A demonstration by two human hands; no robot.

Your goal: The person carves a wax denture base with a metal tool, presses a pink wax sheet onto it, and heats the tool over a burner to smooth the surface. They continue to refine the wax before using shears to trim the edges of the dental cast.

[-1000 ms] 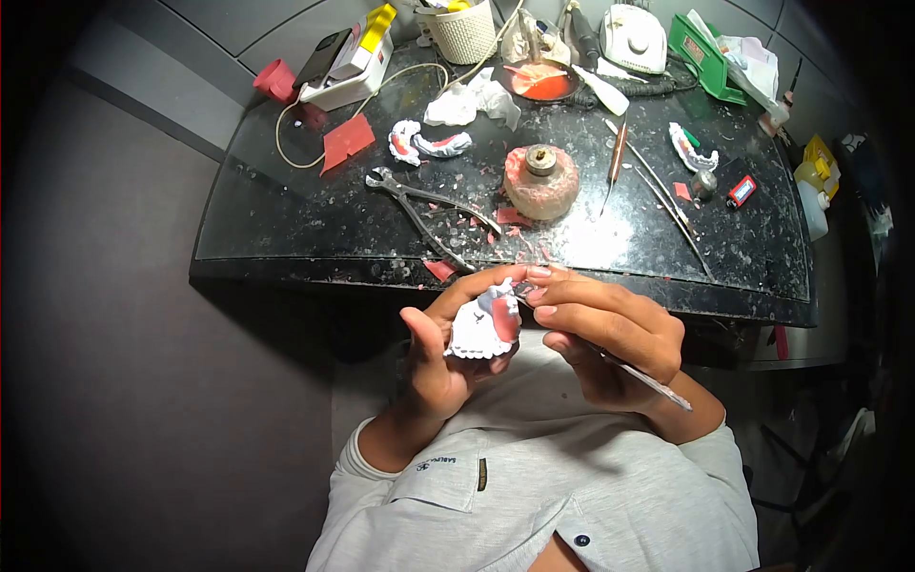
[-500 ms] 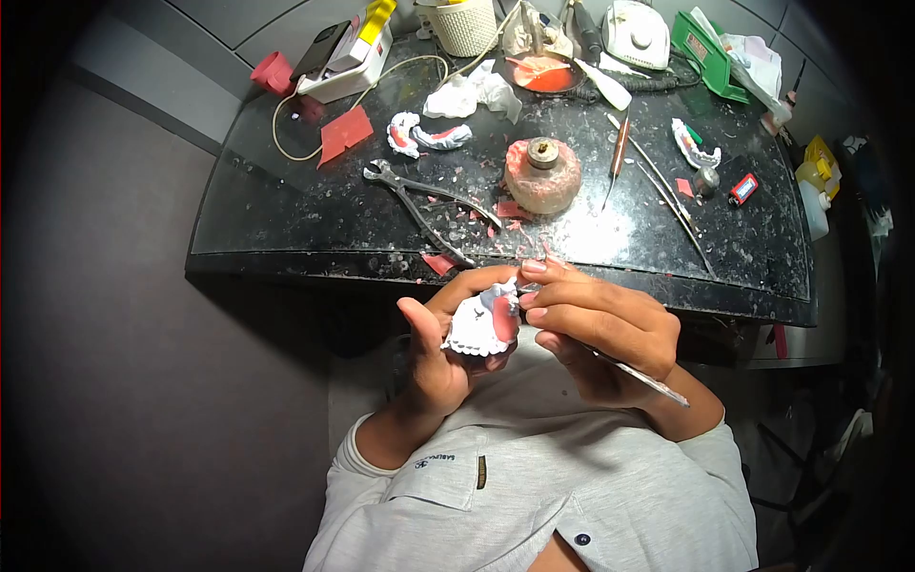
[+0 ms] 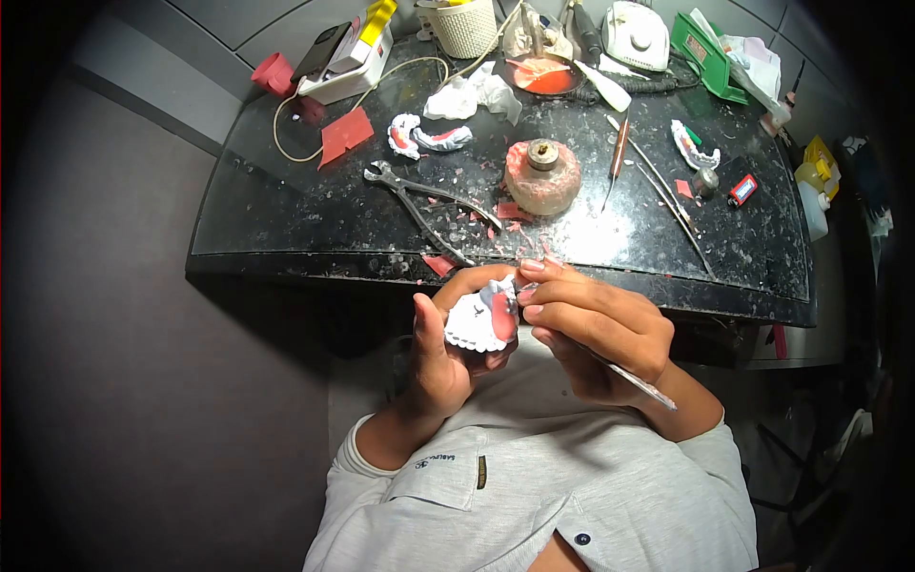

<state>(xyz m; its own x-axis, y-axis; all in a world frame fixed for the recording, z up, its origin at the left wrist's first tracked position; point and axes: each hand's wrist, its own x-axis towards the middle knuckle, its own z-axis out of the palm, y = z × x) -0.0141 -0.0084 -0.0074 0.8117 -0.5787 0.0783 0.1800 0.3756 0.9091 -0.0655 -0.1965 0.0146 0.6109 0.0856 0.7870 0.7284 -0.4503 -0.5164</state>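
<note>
cradled the white tooth model in the left hand, with the thumb upright beside it, just before the front edge of the table. pinched a thin tool in the fingertips of the right hand beside the model's pink wax; perhaps touched the model, though hard to see behind fingers.

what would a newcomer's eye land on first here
Probably the white dental model with its pink patch, cupped in the left hand at the bench's near edge, while the right hand holds a slim tool at it. Next, perhaps, the round pink-smeared jar mid-bench, with metal pliers lying spread to its left.
</note>
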